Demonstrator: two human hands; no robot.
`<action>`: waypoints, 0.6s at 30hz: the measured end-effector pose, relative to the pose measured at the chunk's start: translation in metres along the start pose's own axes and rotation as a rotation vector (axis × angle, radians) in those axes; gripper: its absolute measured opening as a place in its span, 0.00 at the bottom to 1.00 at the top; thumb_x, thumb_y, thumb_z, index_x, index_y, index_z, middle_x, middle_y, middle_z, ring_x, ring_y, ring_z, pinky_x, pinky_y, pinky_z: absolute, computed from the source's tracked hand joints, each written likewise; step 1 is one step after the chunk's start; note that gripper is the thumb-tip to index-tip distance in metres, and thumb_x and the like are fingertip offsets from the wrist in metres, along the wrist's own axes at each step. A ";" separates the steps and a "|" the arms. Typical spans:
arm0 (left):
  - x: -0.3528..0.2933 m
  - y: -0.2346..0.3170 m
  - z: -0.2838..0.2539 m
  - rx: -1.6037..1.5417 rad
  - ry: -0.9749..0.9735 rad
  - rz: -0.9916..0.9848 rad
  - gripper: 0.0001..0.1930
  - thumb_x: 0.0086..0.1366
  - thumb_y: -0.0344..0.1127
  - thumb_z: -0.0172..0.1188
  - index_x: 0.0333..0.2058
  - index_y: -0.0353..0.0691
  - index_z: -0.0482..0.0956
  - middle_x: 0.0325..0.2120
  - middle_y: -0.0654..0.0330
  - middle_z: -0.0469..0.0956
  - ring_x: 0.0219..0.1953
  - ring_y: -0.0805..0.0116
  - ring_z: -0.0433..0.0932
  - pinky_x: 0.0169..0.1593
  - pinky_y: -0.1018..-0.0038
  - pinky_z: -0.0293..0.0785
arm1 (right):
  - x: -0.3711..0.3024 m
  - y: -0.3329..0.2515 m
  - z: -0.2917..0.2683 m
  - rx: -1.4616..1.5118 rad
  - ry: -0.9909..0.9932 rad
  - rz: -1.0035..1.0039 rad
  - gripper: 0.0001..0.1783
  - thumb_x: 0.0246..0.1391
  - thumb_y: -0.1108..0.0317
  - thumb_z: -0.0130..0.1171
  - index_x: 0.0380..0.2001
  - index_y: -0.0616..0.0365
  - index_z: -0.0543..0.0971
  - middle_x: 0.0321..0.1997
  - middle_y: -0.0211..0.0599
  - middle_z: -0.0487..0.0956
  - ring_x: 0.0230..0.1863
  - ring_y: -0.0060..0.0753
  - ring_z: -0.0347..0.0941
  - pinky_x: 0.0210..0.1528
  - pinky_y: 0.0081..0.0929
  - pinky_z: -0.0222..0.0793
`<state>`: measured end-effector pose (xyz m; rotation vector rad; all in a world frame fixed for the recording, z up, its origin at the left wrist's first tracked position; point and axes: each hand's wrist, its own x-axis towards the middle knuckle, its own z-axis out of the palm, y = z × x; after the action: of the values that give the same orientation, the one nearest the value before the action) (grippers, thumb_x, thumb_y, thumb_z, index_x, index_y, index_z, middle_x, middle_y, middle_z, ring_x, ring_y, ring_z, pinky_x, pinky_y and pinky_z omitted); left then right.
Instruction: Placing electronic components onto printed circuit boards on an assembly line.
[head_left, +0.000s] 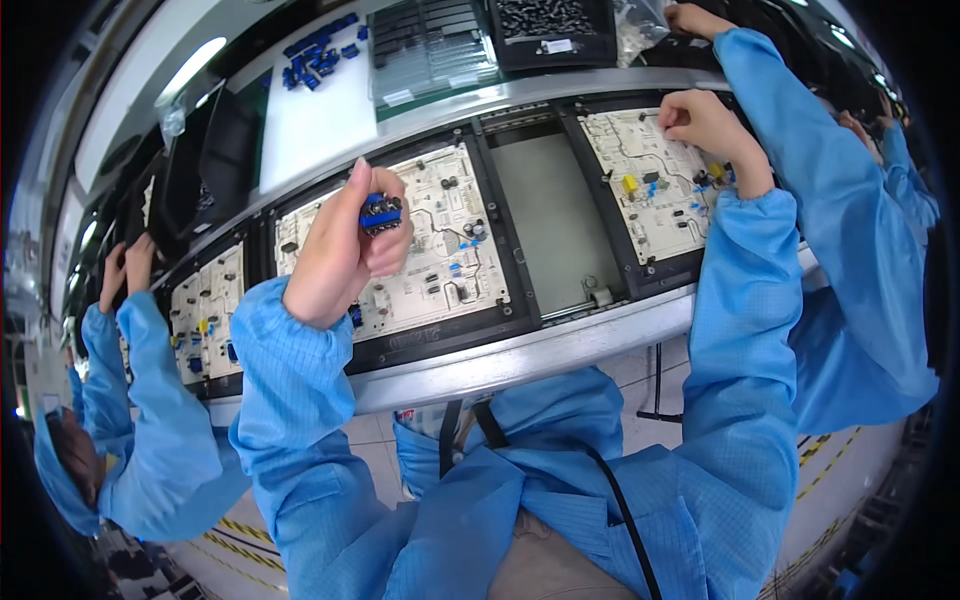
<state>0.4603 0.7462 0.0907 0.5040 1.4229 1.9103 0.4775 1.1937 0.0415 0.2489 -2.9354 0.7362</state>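
My left hand (352, 245) is closed around several small blue block-shaped components (381, 214), whose dark undersides show between thumb and fingers. It hovers over the left part of a cream circuit board (430, 290) with black, blue and silver parts on it, set in a black frame (512, 270). My right hand (705, 125) is over the upper part of a second cream circuit board (665, 225), to the right, which carries yellow, blue and black parts. Its thumb and forefinger are pinched together just above the board; whatever is between them is hidden.
Loose blue components (318, 62) lie on a white sheet (310, 130) beyond the line. Beside it are a clear tray (430, 50) and a black bin (555, 30) of small dark parts. A metal rail (560, 335) runs along the near edge. Co-workers' sleeves (800, 130) flank me.
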 end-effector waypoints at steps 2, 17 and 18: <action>0.003 -0.006 0.000 0.005 0.049 -0.033 0.18 0.74 0.49 0.35 0.36 0.41 0.66 0.14 0.69 0.55 0.15 0.80 0.51 0.19 0.81 0.48 | -0.004 -0.001 -0.004 -0.019 0.001 0.044 0.07 0.40 0.82 0.61 0.27 0.65 0.77 0.23 0.33 0.77 0.27 0.22 0.72 0.33 0.20 0.69; 0.003 -0.038 -0.021 0.049 0.004 0.033 0.21 0.72 0.38 0.42 0.58 0.30 0.59 0.34 0.51 0.75 0.32 0.67 0.76 0.41 0.73 0.73 | -0.002 -0.013 0.000 -0.110 -0.012 0.062 0.09 0.38 0.82 0.62 0.27 0.65 0.77 0.23 0.37 0.78 0.28 0.27 0.74 0.33 0.22 0.70; 0.004 -0.041 -0.022 0.132 0.034 0.053 0.19 0.72 0.36 0.42 0.56 0.29 0.59 0.37 0.45 0.76 0.35 0.64 0.79 0.44 0.72 0.74 | -0.001 -0.016 0.000 -0.136 -0.009 0.070 0.09 0.37 0.82 0.62 0.28 0.65 0.77 0.23 0.37 0.78 0.28 0.28 0.75 0.33 0.23 0.70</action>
<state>0.4550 0.7411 0.0449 0.5793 1.5798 1.8823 0.4812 1.1800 0.0488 0.1380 -2.9994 0.5422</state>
